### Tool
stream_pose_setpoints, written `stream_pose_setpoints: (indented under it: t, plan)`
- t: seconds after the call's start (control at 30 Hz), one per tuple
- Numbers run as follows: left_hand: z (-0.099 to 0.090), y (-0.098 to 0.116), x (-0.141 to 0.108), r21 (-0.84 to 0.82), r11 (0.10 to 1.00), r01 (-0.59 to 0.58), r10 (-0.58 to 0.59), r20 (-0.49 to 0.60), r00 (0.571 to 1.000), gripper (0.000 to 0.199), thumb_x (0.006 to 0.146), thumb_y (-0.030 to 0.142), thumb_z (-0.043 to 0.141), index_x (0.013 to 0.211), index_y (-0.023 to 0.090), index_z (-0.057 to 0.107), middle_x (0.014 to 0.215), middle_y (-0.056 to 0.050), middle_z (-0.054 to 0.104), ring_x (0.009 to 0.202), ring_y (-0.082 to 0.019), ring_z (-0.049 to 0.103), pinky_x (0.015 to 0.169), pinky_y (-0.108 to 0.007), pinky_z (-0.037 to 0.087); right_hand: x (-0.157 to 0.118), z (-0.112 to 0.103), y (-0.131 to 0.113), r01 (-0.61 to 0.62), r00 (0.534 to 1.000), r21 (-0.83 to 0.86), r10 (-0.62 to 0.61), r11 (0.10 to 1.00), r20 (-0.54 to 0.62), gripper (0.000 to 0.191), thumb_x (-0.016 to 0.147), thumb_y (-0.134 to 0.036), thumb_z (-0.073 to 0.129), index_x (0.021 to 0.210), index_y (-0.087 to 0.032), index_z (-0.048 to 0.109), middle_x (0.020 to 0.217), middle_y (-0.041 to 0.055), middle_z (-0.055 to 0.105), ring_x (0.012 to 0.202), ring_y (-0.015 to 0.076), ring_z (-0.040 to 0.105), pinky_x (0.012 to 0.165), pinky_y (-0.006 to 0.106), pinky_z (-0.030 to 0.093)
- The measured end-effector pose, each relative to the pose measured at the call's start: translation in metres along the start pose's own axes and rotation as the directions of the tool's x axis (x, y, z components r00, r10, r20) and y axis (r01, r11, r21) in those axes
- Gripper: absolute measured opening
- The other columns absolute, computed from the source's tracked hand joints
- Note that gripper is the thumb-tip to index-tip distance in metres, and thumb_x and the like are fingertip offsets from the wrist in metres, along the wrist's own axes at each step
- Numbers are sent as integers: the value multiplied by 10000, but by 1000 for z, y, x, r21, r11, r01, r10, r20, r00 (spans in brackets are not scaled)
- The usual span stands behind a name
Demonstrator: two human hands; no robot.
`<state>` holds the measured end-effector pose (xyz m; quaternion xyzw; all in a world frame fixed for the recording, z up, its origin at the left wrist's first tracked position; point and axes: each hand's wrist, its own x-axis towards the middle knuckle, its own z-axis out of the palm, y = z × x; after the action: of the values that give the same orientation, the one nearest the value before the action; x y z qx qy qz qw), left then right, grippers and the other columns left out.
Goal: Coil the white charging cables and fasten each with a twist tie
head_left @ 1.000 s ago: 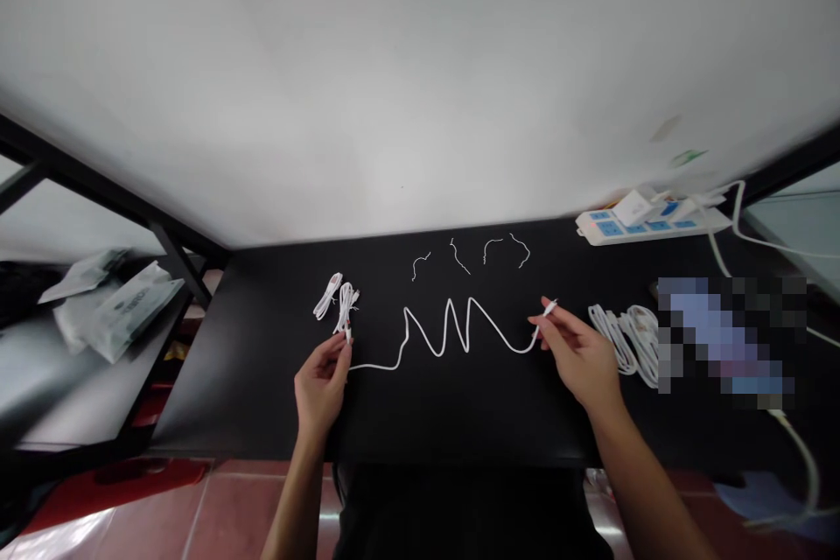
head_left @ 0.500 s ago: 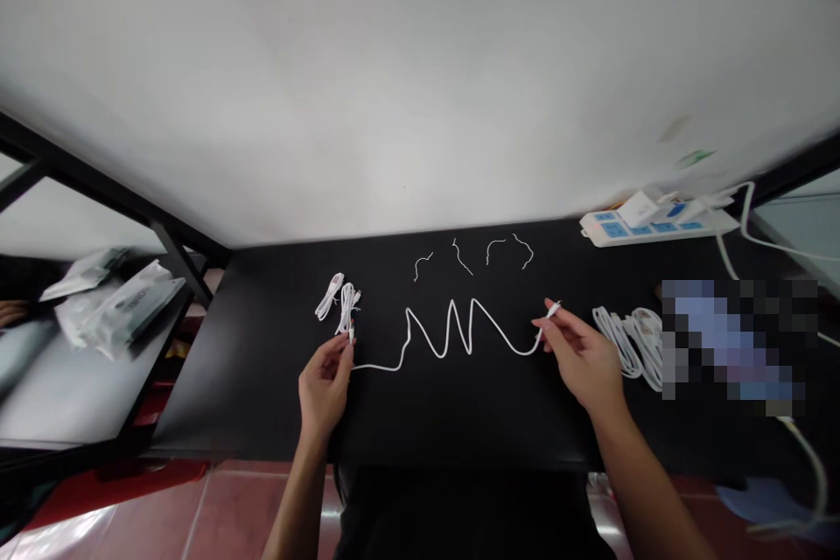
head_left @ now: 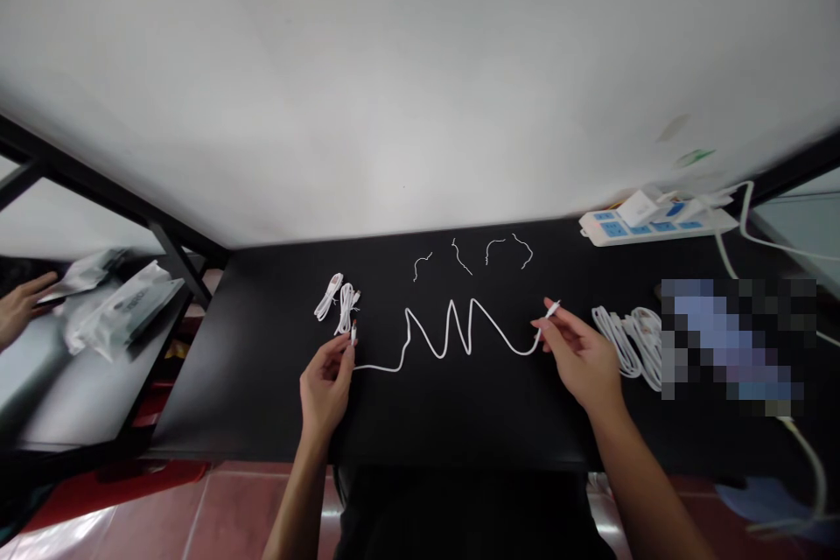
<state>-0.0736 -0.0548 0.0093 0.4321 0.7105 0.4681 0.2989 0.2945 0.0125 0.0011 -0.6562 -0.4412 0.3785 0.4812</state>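
a long white flexible cable (head_left: 440, 356) zigzags between the hands on a flat black tabletop (head_left: 229, 385). the left hand (head_left: 325, 389) has thumb and fingers closed on one plug end, the right hand (head_left: 589, 367) pinches the other. a light hold looks wise — no tug, lest the bends slide. two small white tied bundles (head_left: 346, 311) sit just beyond the left hand; bigger white coils (head_left: 647, 350) crowd the right hand's outer side. room seems best inward, since the near edge runs beneath both forearms.

The left fingers (head_left: 345, 362) partly hide the white cable (head_left: 439, 357)
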Motion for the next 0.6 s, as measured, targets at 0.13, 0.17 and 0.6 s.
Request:
stream_pose_setpoints:
  t: [0.13,0.17,0.6]
  plan:
    - [-1,-2,0,4,1000,-3,3,7,1000,384,885,436,690,1163,172,703,992,-86,755,642,-121,611,557,-211,502,0,0,1,-1,1000,-3,1,1000,1,615,823,-497,728,1319,-140,659,939,107,758,740,187,689,655,323,609]
    - [-1,-3,0,6,1000,-6,6,5,1000,384,885,436,690,1163,173,704,995,-86,756,644,-122,614,561,-212,504,0,0,1,-2,1000,-2,2,1000,2,619,826,-497,725,1326,-140,653,942,107,757,739,184,687,656,321,608]
    - [0,-3,0,-1,1000,-29,29,3,1000,367,876,428,695,1135,169,718,958,-89,759,657,-137,655,538,-212,522,0,3,-5,5,1000,-148,-4,989,6,678,807,-576,710,1332,-152,643,926,85,734,746,199,684,721,359,589]
